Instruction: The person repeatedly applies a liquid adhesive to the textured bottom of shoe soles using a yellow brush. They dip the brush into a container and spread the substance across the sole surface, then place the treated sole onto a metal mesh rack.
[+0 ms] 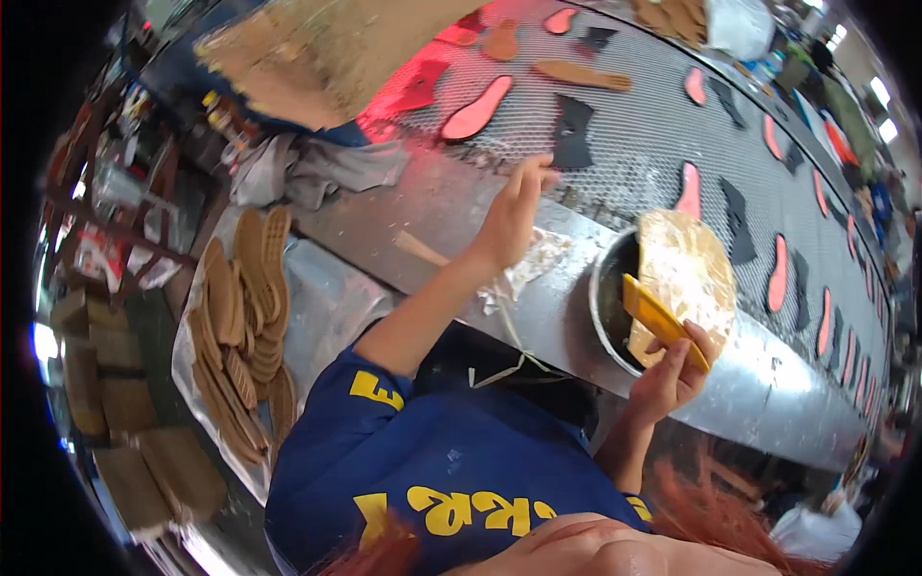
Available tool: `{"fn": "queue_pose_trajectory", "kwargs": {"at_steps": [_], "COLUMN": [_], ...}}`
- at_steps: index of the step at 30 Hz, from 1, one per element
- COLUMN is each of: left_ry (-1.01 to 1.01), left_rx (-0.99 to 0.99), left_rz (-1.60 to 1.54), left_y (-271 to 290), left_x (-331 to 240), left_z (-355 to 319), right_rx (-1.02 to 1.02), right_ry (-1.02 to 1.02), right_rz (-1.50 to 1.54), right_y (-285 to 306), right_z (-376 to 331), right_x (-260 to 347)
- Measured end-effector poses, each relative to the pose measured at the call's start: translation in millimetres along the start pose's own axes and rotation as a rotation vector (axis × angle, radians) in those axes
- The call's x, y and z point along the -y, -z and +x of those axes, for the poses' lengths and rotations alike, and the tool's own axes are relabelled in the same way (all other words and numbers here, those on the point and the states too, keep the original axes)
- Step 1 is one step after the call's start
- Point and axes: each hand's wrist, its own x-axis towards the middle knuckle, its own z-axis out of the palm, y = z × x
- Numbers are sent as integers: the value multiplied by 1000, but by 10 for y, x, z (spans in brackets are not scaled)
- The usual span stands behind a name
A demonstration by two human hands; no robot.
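My right hand (672,378) is closed around a yellow flat tool (665,323), long and straight-edged. Its far end slants over a round metal pot (602,331). A tan, shiny-coated board (684,257) covers much of the pot's right side, just behind the tool. At the near edge of the mesh conveyor, my left hand (517,216) is raised with fingers reaching forward and nothing visible in them. The closest pieces to it are a black cut piece (573,132) and a pink insole (478,108), both lying on the conveyor mesh (634,134).
Pink insoles and black pieces lie in rows along the conveyor. Tan soles (240,317) are piled on plastic sheeting at left. On the metal ledge (375,226) rest a grey cloth (317,171), a wooden stick (419,248) and white scraps. A worn board (307,62) overhangs the conveyor's left end.
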Motion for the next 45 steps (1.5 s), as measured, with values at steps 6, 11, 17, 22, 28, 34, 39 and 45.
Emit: {"fn": "queue_pose_trajectory", "kwargs": {"at_steps": [6,11,17,22,28,34,39,45], "left_ry": [159,834,1214,1153,1009,380,161,-64], "left_rx": [-372,-718,-823,-699,-731,-1014,-1000,-716], "left_rz": [1307,1857,1871,1911,2062,1955,1606,1467], "left_y": [1244,2215,2685,2859,2994,2581,2370,2175], "left_x": [-295,-584,-839,-858,-916,-1124,-1134,-923], "left_z": [-997,-1401,-1719,-1627,-1769,-1525,-1409,-1077], "right_rx": [119,346,443,438,487,451,394,393], "right_ry": [-38,171,132,155,125,186,224,170], "right_rz": [-315,-593,-696,-812,-815,-838,-764,-751], "right_y": [136,-105,-113,-225,-233,-218,-238,-222], "right_z": [-118,-88,-42,-59,-47,-42,-30,-31], "right_x": [-331,-319,-378,-286,-230,-268,-261,-282]}}
